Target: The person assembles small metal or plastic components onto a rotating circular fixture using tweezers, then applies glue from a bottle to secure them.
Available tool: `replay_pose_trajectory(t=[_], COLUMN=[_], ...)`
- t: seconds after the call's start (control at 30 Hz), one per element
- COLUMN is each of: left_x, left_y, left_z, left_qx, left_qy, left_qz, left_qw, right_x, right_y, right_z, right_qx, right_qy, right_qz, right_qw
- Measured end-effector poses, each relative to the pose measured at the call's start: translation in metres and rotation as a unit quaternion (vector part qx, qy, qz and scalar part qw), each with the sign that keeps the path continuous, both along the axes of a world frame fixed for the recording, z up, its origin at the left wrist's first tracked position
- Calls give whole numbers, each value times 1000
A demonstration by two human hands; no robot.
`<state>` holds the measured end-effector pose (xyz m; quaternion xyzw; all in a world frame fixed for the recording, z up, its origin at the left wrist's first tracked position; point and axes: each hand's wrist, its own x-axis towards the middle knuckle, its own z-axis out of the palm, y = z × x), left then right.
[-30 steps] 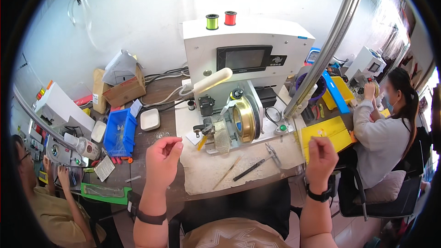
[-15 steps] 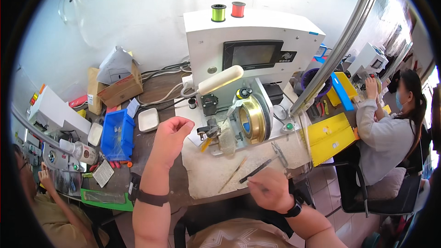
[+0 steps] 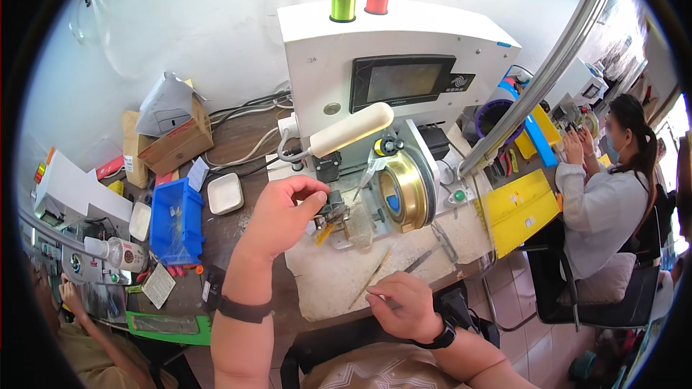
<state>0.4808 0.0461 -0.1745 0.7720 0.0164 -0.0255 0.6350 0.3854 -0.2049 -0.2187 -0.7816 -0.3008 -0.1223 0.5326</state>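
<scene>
The left forearm rises nearly upright, the left hand angled rightward with thumb and index fingertip close together; the right forearm slants up leftward, the right hand lower, knuckles upward, fingers curled toward the thumb

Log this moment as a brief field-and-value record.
Left hand: beside the dark clamp; contact unclear
Right hand: curled near the front edge of the beige sheet; grip unclear
Machine: white, with dark screen and brass-coloured wheel
On top: lime-green spool, red spool
On sheet: dark stick, slim brown stick
Left of machine: white dish, blue bin
</scene>
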Motion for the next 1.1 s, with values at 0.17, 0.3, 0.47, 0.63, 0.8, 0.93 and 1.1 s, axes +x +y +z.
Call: replay_pose_trajectory(t=[0.17, 0.3, 0.47, 0.63, 0.8, 0.93, 1.1], left_x=[8, 15, 23, 22, 6, -10, -30], left_y=[3, 6, 3, 3, 3, -6, -23], left_z=[31, 37, 48, 51, 39, 33, 22], left_qx=[169, 164, 237, 255, 239, 165, 144], left_qy=[-16, -24, -46, -21, -64, -114, -146], left_qz=[-106, -155, -230, -232, -181, -125, -85], left_qw=[980, 974, 943, 938, 952, 972, 975], right_x=[2, 3, 7, 10, 21, 33, 48], right_y=[2, 3, 5, 9, 22, 40, 53], right_z=[-2, -4, -4, 4, -1, 6, 19], right_qx=[-1, -1, -2, -4, 102, 321, 454], right_qy=[3, 17, 27, 55, 218, 437, 503], right_qz=[-4, -5, -7, -1, -13, -4, 44], right_qw=[1000, 1000, 1000, 998, 970, 840, 734])
